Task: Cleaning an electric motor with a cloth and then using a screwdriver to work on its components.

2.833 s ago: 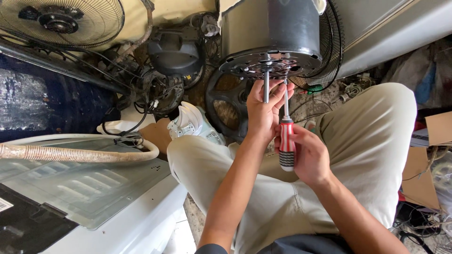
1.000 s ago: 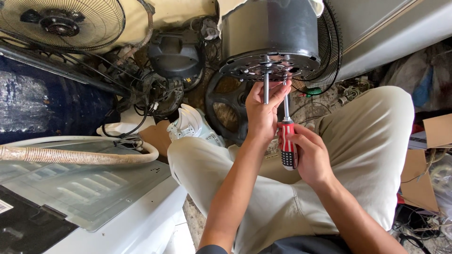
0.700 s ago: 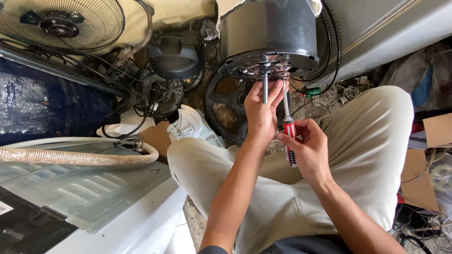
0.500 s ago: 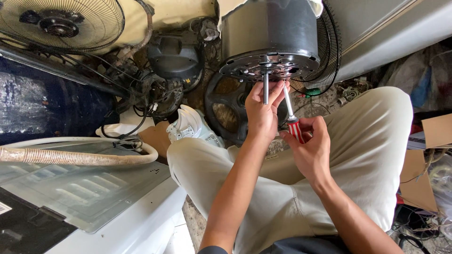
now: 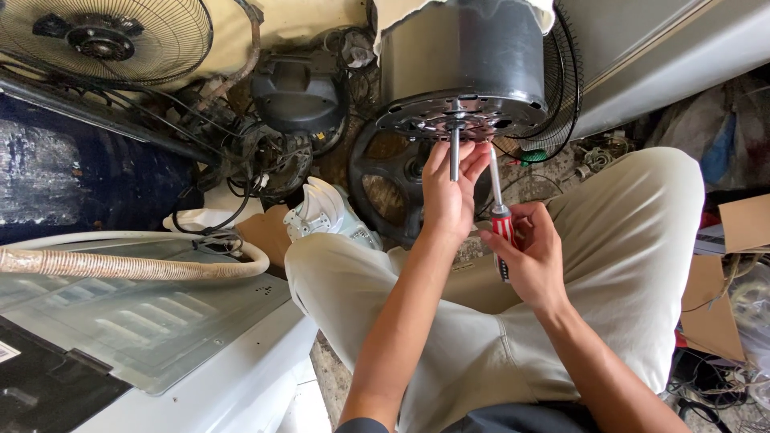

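The left hand (image 5: 447, 196) wraps loosely around the steel shaft (image 5: 454, 152) that juts from the dark motor (image 5: 465, 60), fingertips near its perforated end plate. The right hand (image 5: 529, 252) grips the red-handled screwdriver (image 5: 499, 216); a moment ago it held the handle lower and more upright, now it has slid up and the blade leans toward the plate, its tip seemingly just short of it. Both hands work above the beige-trousered lap (image 5: 634, 265). A wire fan guard (image 5: 104, 40) lies far left.
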